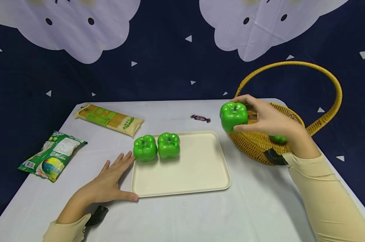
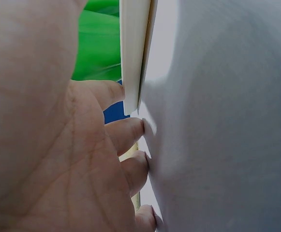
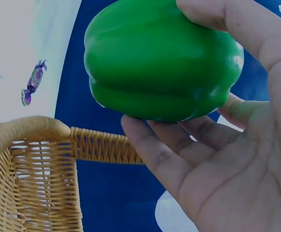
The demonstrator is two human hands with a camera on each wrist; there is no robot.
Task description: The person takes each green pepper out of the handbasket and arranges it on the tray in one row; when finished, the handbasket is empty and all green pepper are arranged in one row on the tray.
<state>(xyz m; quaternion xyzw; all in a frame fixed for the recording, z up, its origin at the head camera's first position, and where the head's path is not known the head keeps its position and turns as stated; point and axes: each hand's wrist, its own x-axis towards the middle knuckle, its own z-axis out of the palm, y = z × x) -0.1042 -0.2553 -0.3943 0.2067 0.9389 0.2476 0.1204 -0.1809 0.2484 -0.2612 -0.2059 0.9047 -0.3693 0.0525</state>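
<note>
Between thumb and fingers, my right hand (image 1: 268,117) grips a green bell pepper (image 1: 233,117), raised near the left rim of the wicker basket (image 1: 252,148). The right wrist view shows the thumb on one side of that pepper (image 3: 162,63) and the fingers on the other. Another green pepper (image 1: 278,138) lies inside the basket, partly hidden by the forearm. Two green bell peppers (image 1: 145,148) (image 1: 169,145) stand side by side at the back left of the cream tray (image 1: 197,174). With fingers spread, my left hand (image 1: 109,183) rests at the tray's left edge, fingertips touching table and tray.
A yellow noodle packet (image 1: 109,119) lies at the back left, and a green snack bag (image 1: 53,156) is nearer the left edge. Behind the tray is a purple wrapped candy (image 1: 200,118). The basket's tall handle (image 1: 291,63) arches up at the right.
</note>
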